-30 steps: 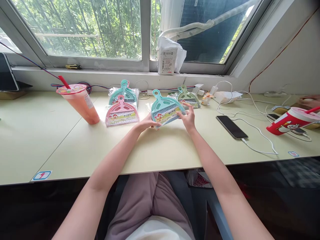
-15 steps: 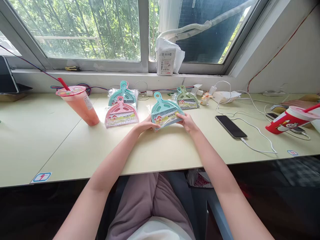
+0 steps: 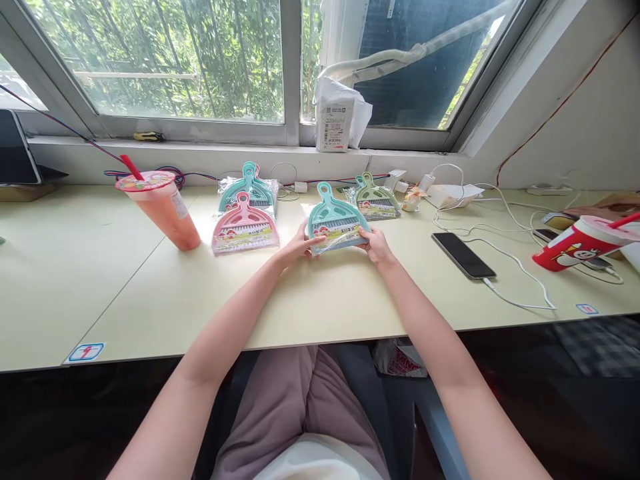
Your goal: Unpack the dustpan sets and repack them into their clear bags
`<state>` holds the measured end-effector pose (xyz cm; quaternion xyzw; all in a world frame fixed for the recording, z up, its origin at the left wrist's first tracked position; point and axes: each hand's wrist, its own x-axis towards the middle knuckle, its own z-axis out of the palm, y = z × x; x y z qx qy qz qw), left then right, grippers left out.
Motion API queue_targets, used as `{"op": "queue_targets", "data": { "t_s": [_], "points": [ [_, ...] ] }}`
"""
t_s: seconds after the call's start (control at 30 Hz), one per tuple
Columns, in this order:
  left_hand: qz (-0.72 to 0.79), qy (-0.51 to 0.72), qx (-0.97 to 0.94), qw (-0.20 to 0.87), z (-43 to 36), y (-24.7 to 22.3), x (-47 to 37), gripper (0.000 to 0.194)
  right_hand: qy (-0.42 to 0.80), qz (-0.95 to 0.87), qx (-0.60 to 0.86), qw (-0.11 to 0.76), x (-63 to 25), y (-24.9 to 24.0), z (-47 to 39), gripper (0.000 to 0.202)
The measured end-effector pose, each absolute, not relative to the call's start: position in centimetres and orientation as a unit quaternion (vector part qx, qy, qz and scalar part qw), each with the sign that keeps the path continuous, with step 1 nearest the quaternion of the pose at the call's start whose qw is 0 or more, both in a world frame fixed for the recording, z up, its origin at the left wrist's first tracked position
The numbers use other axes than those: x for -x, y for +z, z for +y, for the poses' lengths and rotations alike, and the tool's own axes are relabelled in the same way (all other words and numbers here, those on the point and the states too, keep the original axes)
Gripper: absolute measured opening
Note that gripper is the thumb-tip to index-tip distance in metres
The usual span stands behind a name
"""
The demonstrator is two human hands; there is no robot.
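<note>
Between my two hands is a teal mini dustpan and brush set (image 3: 336, 223) in clear wrap with a printed label. My left hand (image 3: 300, 249) grips its lower left corner, thumb across the front. On the lower right corner, my right hand (image 3: 376, 244) is closed with the thumb on the label. A pink dustpan set (image 3: 245, 230) lies left of my left hand, overlapping a teal dustpan set (image 3: 249, 190) behind it. Behind my right hand lies a green dustpan set (image 3: 371, 199), partly covered by the held one.
A tall cup of pink drink (image 3: 163, 212) stands at left. To the right are a phone (image 3: 463, 255) on a white cable (image 3: 525, 267) and a red cup (image 3: 575, 243). A white packet (image 3: 334, 125) stands on the sill below the window. The table's front edge runs before my lap.
The held teal dustpan set has turned from a slant to nearly level, its handle swinging right. My left fingers have shifted slightly on its lower edge. Both hands keep hold.
</note>
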<state>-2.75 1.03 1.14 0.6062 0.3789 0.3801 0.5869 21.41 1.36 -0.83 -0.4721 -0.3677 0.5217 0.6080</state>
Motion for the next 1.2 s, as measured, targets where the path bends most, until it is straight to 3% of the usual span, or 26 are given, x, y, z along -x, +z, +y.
{"op": "queue_targets", "data": {
  "t_s": [0.17, 0.4, 0.67, 0.87, 1.07, 1.2],
  "points": [
    [0.347, 0.471, -0.611, 0.533, 2.1, 0.6, 2.6, 0.078, 0.512, -0.308, 0.455, 0.661, -21.3, -0.8, 1.5, 0.005],
    [0.326, 0.503, -0.699, 0.39, 1.3, 0.8, 2.6, 0.104, 0.509, -0.271, 0.439, 0.689, -21.2, -1.0, 1.6, 0.011],
    [0.322, 0.495, -0.618, 0.518, 1.4, 0.6, 1.6, 0.081, 0.525, -0.299, 0.431, 0.67, -20.3, -0.5, 1.0, 0.008],
    [0.354, 0.496, -0.583, 0.538, 1.4, 0.6, 1.5, 0.043, 0.525, -0.33, 0.422, 0.661, -20.2, -0.3, 0.9, 0.008],
    [0.387, 0.512, -0.535, 0.549, 1.3, 0.4, 1.2, 0.028, 0.519, -0.371, 0.422, 0.644, -19.8, 0.0, 0.5, 0.018],
    [0.397, 0.512, -0.521, 0.555, 1.4, 0.5, 1.3, 0.03, 0.501, -0.396, 0.421, 0.644, -19.2, 0.3, 0.1, 0.022]
  ]
}}
